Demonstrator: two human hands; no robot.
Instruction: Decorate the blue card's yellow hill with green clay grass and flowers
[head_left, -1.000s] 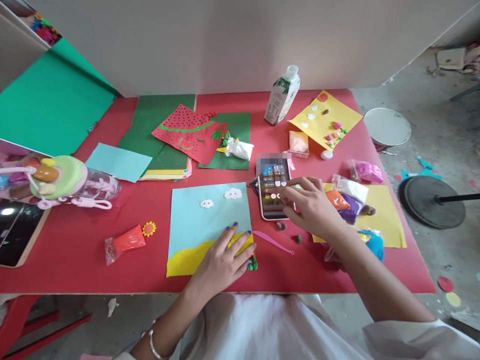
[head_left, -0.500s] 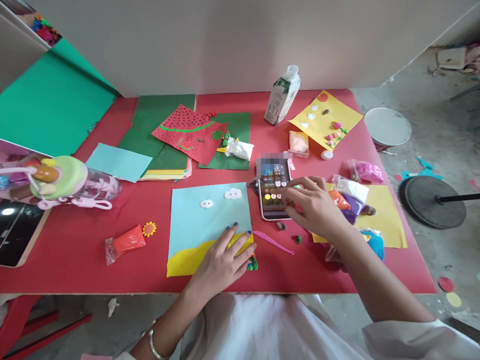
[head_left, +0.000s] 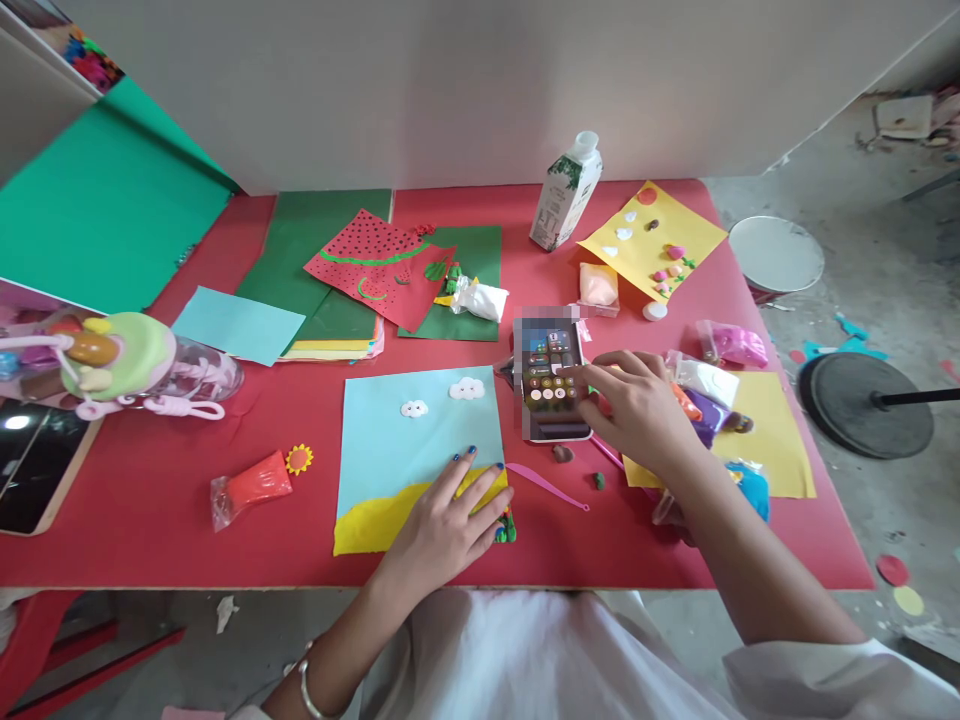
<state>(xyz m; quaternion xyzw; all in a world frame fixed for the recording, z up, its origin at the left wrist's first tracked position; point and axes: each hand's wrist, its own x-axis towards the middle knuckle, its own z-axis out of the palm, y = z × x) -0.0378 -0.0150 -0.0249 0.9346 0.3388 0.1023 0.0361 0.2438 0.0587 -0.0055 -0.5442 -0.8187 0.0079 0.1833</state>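
Observation:
My left hand (head_left: 450,510) lies spread on the lower right part of a light blue sheet (head_left: 382,430), holding nothing. The sheet has two white clouds with small faces and a yellow strip along its bottom; green and red clay shows at its lower right corner, partly under my fingers. My right hand (head_left: 630,405) is over the right side of a phone (head_left: 551,410) with a lit screen, its fingers apart and a fingertip at the screen. A pink plastic tool (head_left: 547,485) rests between the sheet and my right forearm.
Bagged clay, orange, purple and blue (head_left: 750,490), lies around my right forearm. A carton (head_left: 566,195) stands behind the phone. Red bagged clay (head_left: 259,490) and a small sunflower (head_left: 299,459) are at the left, near a bottle (head_left: 202,375). A watermelon-patterned sheet (head_left: 375,260) lies at the back.
My right hand has shifted slightly to the right over the phone, and the screen's display has scrolled or changed a little. My left hand has stayed in place.

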